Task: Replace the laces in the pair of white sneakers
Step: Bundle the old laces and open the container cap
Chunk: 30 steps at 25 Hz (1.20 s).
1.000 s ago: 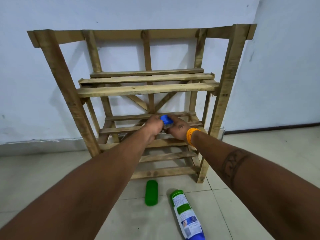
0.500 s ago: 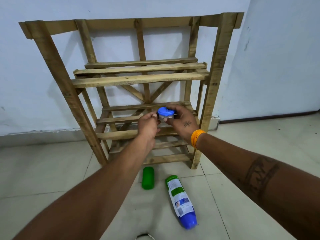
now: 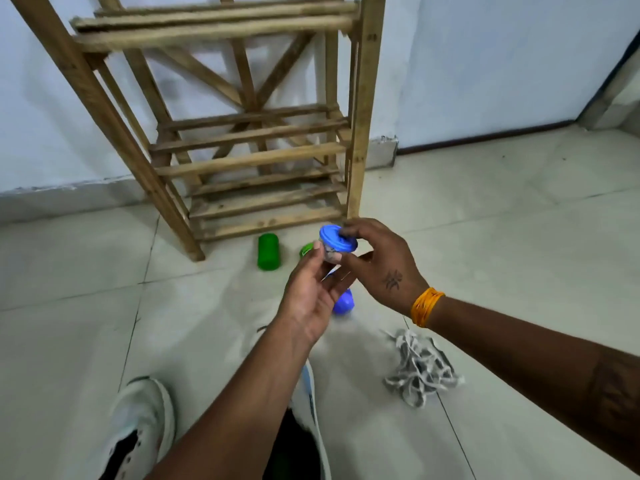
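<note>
Head view: two sneakers (image 3: 142,424), one lace pile (image 3: 420,372).

A slatted wooden rack (image 3: 242,133) stands on a pale tiled floor (image 3: 502,209) against a white wall (image 3: 485,64) with a dark skirting strip (image 3: 485,136).
</note>
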Tool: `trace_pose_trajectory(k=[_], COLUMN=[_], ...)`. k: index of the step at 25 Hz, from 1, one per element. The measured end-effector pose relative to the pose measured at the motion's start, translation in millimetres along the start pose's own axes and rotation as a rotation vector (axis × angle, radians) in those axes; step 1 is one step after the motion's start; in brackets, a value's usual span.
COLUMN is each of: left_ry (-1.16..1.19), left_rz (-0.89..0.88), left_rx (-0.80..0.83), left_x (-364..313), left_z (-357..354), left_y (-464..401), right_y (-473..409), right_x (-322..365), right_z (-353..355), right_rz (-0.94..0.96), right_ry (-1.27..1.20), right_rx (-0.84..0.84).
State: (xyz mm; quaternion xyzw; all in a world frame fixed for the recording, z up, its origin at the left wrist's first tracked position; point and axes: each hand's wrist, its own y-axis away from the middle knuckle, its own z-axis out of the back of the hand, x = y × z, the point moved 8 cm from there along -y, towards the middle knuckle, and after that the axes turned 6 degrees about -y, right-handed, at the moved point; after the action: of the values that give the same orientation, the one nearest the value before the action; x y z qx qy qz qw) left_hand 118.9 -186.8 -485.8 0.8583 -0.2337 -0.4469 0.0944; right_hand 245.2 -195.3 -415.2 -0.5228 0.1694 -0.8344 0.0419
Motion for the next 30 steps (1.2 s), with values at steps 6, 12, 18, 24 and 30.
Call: trace_pose_trajectory(k=[6,12,18,24,30], left_ry=[0.066,0.007,-0.009,0.081,0.197], left_rz=[-0.005,0.007,0.013,0.122,0.305], left_rx=[-0.018,-0.007,-0.038,-0.092,-0.069], left_x=[73,147,183,208,231], left_z=[14,17,27,30,37], left_y=[56,108,134,143,146], right_y=[97,194,241,237,282], right_x=[-13,-27,-22,-70,-150], right_z=[16,35,31,65,92], right_rz=[0.069,0.018,0.128,-0.236,-0.721], right_ry=[0.174,0.237,0.399,0.137,-0.161], right_rx=[0.035,-0.013,-0.036,-0.170,-0.313])
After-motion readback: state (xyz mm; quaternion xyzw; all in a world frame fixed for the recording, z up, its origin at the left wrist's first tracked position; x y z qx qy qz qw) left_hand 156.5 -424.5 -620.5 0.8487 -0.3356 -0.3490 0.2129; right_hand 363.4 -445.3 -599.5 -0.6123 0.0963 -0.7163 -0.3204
